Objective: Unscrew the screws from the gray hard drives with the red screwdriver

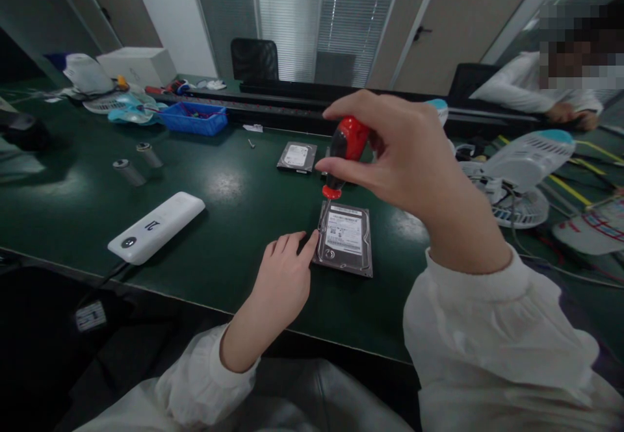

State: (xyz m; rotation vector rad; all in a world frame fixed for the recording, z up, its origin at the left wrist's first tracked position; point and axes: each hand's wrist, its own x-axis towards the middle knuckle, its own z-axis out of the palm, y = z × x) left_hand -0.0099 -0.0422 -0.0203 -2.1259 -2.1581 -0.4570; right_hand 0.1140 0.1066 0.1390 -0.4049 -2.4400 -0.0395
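Observation:
A hard drive [345, 240] with a white label lies flat on the green table in front of me. My right hand [394, 152] is closed around the red and black handle of a screwdriver [348, 139], held tilted above the drive. The screwdriver's thin shaft points down to the drive's left edge; whether its tip sits in a screw is too small to tell. Beside that edge rests my left hand [287, 269], fingers stretched out, its index fingertip touching the drive near the screwdriver tip. A second hard drive [297, 157] lies farther back, near another piece partly hidden by my right hand.
A white power bank [156, 227] and two metal cylinders [139, 163] are on the left. Behind them is a blue tray [195, 119]. White fans [521, 172] and cables occupy the right. Across the table sits a person in white sleeves [517, 81].

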